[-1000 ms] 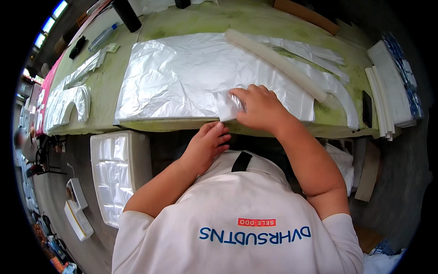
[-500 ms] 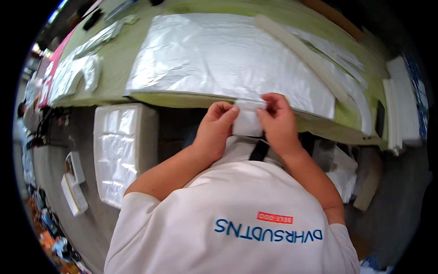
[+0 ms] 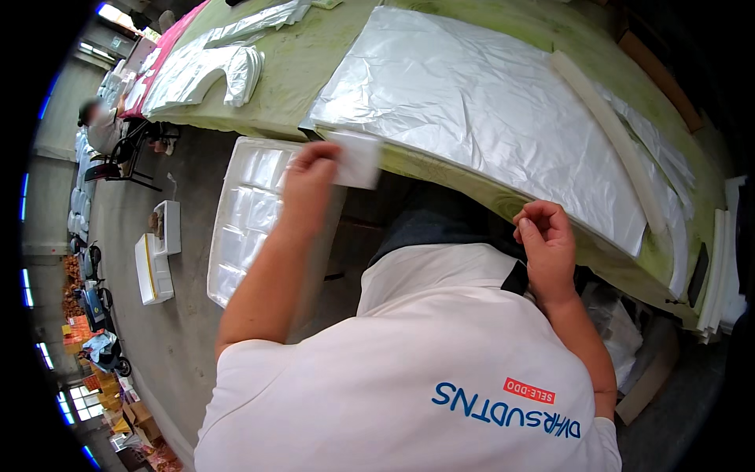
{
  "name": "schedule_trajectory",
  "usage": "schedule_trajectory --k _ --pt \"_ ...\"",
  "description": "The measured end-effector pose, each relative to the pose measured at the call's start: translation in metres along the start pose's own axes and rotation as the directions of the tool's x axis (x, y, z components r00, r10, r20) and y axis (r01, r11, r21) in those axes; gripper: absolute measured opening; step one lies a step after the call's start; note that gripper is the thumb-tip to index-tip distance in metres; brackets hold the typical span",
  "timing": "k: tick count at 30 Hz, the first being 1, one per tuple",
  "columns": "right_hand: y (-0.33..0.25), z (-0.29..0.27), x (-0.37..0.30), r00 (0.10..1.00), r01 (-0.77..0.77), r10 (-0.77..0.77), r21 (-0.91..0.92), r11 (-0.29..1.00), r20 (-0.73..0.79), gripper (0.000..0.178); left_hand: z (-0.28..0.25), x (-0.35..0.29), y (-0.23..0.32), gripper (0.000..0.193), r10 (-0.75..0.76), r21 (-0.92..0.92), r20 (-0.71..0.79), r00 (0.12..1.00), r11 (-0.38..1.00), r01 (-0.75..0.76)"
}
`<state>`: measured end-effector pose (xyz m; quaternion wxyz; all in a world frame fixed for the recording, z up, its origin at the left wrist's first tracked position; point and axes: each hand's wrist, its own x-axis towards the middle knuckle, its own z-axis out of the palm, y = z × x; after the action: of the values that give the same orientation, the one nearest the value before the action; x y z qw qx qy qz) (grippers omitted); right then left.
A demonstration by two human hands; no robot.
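Note:
My left hand (image 3: 313,177), slightly blurred, pinches a small square white folded plastic piece (image 3: 360,160) by one side. It hangs over the near right corner of a white foam box (image 3: 216,271), whose inside is filled with rows of similar shiny white packets. My right hand (image 3: 546,248) is apart from it, curled in front of my body near the table's edge, thumb against the fingers, with nothing visible in it. A large wrinkled sheet of silvery-white plastic film (image 3: 464,102) lies flat on the green-covered table (image 3: 314,75).
A long pale strip (image 3: 609,130) lies across the film's right part. Curved stacks of cut film (image 3: 189,82) rest at the table's far left. A smaller white foam box (image 3: 153,267) stands on the floor. Another person (image 3: 102,126) sits beyond the table's left end.
Both hands held the white piece together before. My right hand has let go and moved right; my left hand has carried the piece left toward the foam box. The view has turned leftward.

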<state>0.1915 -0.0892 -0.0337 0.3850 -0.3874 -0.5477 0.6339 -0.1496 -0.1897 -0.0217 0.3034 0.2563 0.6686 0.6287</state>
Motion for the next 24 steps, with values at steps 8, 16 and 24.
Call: schedule_trajectory --k 8,16,24 --pt "0.007 0.006 0.003 0.992 -0.082 0.081 0.005 0.997 0.097 0.014 -0.187 0.077 0.01 0.02 0.019 0.277 -0.3 0.954 0.958 0.068" --pt "0.005 0.01 0.004 0.981 -0.116 0.122 -0.047 0.992 0.15 0.013 -0.21 0.105 -0.056 0.02 0.001 0.625 -0.176 0.984 0.772 0.111" --pt "-0.011 -0.015 -0.003 0.993 0.111 -0.109 -0.044 0.993 0.042 0.015 -0.166 0.077 -0.051 0.024 0.301 0.84 -0.167 0.939 0.543 -0.025"
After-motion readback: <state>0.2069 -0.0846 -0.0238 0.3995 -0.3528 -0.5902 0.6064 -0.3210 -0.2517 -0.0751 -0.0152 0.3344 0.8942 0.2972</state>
